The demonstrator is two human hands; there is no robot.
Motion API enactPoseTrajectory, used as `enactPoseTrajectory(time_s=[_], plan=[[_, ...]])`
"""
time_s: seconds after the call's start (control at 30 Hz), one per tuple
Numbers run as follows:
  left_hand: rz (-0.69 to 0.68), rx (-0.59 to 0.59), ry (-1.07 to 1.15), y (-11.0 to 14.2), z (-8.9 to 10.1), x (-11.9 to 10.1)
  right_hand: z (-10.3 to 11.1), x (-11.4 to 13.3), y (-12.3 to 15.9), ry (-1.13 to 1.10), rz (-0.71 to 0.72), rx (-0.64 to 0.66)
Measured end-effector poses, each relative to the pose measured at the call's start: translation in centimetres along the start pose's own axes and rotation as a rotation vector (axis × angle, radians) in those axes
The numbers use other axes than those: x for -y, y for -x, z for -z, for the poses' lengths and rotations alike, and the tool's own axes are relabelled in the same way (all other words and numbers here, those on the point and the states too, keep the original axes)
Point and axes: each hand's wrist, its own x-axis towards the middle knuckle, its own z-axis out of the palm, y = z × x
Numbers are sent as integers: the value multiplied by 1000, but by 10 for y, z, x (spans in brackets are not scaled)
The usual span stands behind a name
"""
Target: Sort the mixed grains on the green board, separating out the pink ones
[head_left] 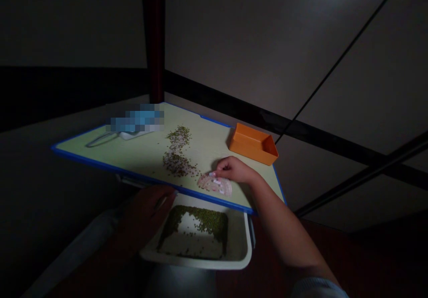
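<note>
My right hand (234, 169) is closed, thumb and fingers pinched at the upper edge of a clear, pinkish protractor (222, 186) that lies near the table's front edge. A few grains sit on and beside the protractor. To its left are two loose heaps of small green and brown beans, a nearer heap (177, 163) and a farther one (179, 135). Below the table edge is a white tub (247, 244), with green beans (214, 222) spread inside. In deep shadow, my left hand (158, 200) grips the tub's left rim; its fingers are partly hidden.
A pale yellow folding table (140, 155) with a blue edge carries everything above the tub. An orange rectangular box (249, 146) stands at its back right. At the left lies a blurred blue object (140, 119) with a looped cord. Wall panels (234, 30) rise behind.
</note>
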Motion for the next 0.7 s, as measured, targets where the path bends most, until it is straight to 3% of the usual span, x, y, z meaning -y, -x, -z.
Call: enactPoseTrajectory(time_s=[0.7], plan=[[-12, 32, -27, 1, 1, 2, -3, 8, 1, 45, -22, 92]])
